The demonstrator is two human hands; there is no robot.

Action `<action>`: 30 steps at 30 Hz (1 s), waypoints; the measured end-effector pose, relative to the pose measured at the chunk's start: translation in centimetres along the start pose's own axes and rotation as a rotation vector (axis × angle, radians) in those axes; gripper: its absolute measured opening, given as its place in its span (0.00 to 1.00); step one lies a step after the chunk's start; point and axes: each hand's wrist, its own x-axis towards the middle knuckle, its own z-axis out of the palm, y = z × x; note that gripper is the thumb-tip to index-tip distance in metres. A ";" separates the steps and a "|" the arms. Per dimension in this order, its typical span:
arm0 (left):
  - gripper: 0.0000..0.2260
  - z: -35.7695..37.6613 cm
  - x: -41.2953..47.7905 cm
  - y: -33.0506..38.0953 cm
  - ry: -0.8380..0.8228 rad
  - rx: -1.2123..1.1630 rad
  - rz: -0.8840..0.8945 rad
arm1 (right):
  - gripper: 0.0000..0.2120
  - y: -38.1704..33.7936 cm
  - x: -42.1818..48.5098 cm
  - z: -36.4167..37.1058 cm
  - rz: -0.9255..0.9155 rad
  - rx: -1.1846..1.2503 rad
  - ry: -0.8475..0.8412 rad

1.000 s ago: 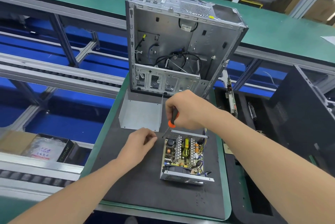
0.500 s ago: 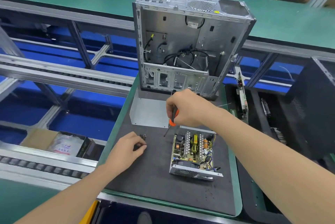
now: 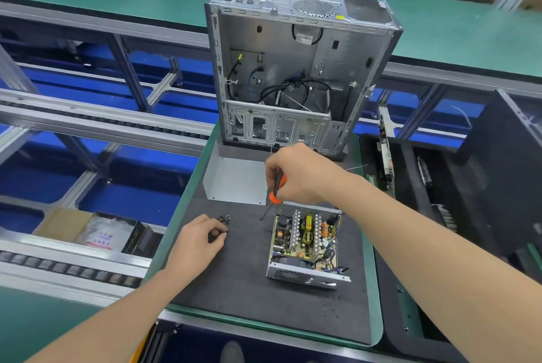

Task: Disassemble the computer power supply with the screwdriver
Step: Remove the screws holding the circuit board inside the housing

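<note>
cover point(image 3: 236, 182) is off and board exposed in the power supply point(image 3: 306, 245) — your right hand point(image 3: 299, 176) grips the screwdriver point(image 3: 272, 192), left hand point(image 3: 199, 241) pinches a screw — board removal remains.

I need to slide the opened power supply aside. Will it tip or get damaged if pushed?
The power supply sits flat in a low metal tray, so it probably slides without tipping. The dark mat looks grippy and may drag. Its exposed board looks fragile; push the metal wall.
</note>
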 end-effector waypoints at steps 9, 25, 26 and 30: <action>0.06 -0.3 -0.1 1.1 0.021 -0.016 -0.032 | 0.08 0.7 -0.7 -0.4 0.011 -0.010 0.023; 0.09 2.3 2.9 12.9 -0.185 -0.414 0.204 | 0.03 2.5 -5.0 -3.8 0.144 -0.142 0.051; 0.09 2.4 3.3 13.6 -0.197 -0.407 0.229 | 0.04 2.9 -5.4 -4.0 0.162 -0.145 0.048; 0.11 3.0 4.4 15.5 -0.232 -0.282 0.385 | 0.05 4.9 -6.9 -3.7 0.251 -0.159 0.041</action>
